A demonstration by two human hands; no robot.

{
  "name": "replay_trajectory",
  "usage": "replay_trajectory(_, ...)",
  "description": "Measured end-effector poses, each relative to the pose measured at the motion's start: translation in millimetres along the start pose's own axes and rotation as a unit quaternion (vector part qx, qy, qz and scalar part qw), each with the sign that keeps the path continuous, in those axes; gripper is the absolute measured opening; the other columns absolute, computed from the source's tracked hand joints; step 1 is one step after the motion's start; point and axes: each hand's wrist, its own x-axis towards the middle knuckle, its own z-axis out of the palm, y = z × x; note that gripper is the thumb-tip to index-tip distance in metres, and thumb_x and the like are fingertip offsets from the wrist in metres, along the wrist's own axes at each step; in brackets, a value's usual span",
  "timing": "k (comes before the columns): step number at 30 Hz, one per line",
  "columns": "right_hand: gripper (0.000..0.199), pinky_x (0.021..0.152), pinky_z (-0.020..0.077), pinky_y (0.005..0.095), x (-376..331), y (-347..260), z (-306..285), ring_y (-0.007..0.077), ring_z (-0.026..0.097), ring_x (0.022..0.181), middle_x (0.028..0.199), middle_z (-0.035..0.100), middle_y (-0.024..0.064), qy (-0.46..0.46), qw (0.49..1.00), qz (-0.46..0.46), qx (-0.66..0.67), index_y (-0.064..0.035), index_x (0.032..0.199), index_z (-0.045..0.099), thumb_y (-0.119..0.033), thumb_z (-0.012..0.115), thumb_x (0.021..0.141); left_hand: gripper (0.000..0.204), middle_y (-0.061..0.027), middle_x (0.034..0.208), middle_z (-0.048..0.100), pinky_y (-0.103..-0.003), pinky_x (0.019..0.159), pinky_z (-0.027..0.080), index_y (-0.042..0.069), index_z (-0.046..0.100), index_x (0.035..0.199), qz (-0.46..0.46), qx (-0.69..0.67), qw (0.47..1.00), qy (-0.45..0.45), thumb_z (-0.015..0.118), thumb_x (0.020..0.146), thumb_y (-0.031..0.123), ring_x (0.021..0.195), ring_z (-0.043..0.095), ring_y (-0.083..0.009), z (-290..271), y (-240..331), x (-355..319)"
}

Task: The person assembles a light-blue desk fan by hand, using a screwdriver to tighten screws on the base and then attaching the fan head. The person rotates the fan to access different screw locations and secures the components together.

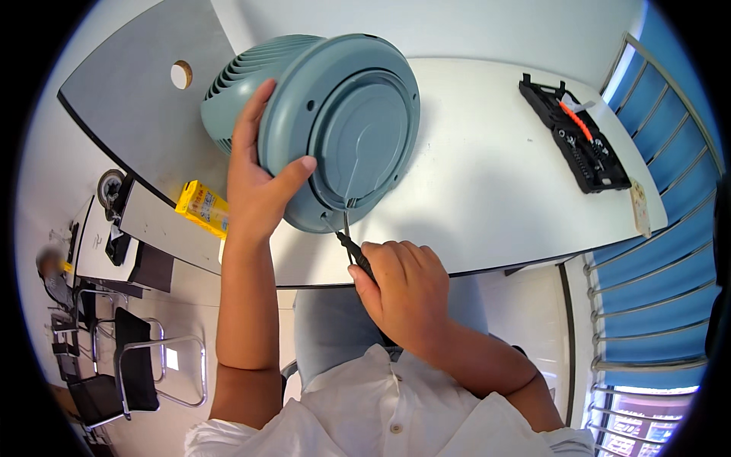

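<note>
A blue-green, round-based appliance [293, 99] lies tipped on its side on a white desk [487, 190], its vented body turned to the left and its circular base facing the wearer, with the left hand [263, 179] at its near left edge and the right hand [407, 293] below and to the right, apart from the housing. At far left, a person [57, 278] shows small and blurred in the background, near black chairs with metal frames [137, 354] on a pale floor. Closer in, a grey panel [148, 84] with a round hole runs along the left of the appliance, and a yellow box [203, 207] sits beside the left forearm. To the right of the appliance, an open black tool case [582, 145] lies near the desk's far right end, an orange-handled tool [575, 120] resting across it, with a small pale card-like piece [640, 207] just beside it at the desk's edge. Curved metal railings [659, 305] stand at far right in front of a blue surface [662, 251]. The left hand is spread and clamped on the base's rim, thumb pressed on the flat underside and fingers reaching around the side. The right hand is closed around the black handle of a screwdriver [356, 254], its slim shaft angled up to the base's lower rim; whether the tip sits inside the hole there cannot be told. The two hands are apart.
</note>
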Motion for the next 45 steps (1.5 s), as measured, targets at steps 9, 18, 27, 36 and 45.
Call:
replay_trajectory(9, 0.030, 0.053, 0.0423, 0.0360, -5.5, 7.2, -6.8, 0.0244, 0.059, 0.062, 0.069, 0.059, 0.0066, -0.138, 0.957, 0.177, 0.184, -0.0060, 0.100, 0.047, -0.014, 0.066, 0.079, 0.099, -0.0118, 0.132, 0.043, -0.037, 0.103, 0.038, 0.010, 0.032, 0.141, -0.007, -0.029, 0.991, 0.134, 0.077, 0.055, 0.024, 0.121, 0.045, -0.0251, -1.5, -14.7, -32.3)
replay_trajectory(18, 0.026, 0.054, 0.0421, 0.0386, -36.8, 15.0, 9.8, 0.0267, 0.055, 0.060, 0.067, 0.053, 0.0073, -0.047, 0.985, 0.070, 0.150, -0.0047, 0.092, 0.045, -0.007, 0.067, 0.078, 0.102, -0.0131, 0.134, 0.043, -0.040, 0.101, 0.043, 0.008, 0.025, 0.144, 0.036, -0.016, 0.990, 0.136, 0.078, 0.058, 0.022, 0.119, 0.049, -0.0279, -6.2, -26.6, -36.2)
replay_trajectory(27, 0.028, 0.045, 0.0287, 0.0255, -14.1, 47.8, -1.7, 0.0094, 0.035, 0.048, 0.058, 0.043, 0.0017, -0.234, 0.566, 0.456, 0.646, -0.0028, 0.090, 0.047, -0.028, 0.041, 0.100, 0.100, -0.0139, 0.132, 0.044, -0.040, 0.101, 0.043, 0.008, 0.025, 0.144, 0.047, -0.023, 0.990, 0.134, 0.077, 0.059, 0.017, 0.118, 0.050, -0.0284, -5.7, -26.0, -37.4)
replay_trajectory(36, 0.040, 0.053, 0.0450, 0.0402, -25.3, 13.1, 6.7, 0.0294, 0.059, 0.059, 0.064, 0.054, 0.0108, -0.155, 0.932, 0.224, 0.240, -0.0049, 0.101, 0.039, -0.016, 0.070, 0.077, 0.100, -0.0078, 0.136, 0.040, -0.037, 0.105, 0.036, 0.012, 0.030, 0.143, 0.026, -0.057, 0.986, 0.152, 0.078, 0.055, 0.016, 0.123, 0.044, -0.0228, 1.7, -28.2, -40.4)
replay_trajectory(45, 0.023, 0.054, 0.0452, 0.0389, -30.6, 17.4, 18.9, 0.0283, 0.058, 0.060, 0.066, 0.056, 0.0089, -0.030, 0.985, 0.108, 0.134, -0.0050, 0.086, 0.049, -0.009, 0.069, 0.075, 0.098, -0.0105, 0.133, 0.042, -0.037, 0.104, 0.037, 0.010, 0.031, 0.142, 0.016, -0.059, 0.988, 0.143, 0.078, 0.056, 0.018, 0.121, 0.044, -0.0240, 3.2, -24.3, -40.2)
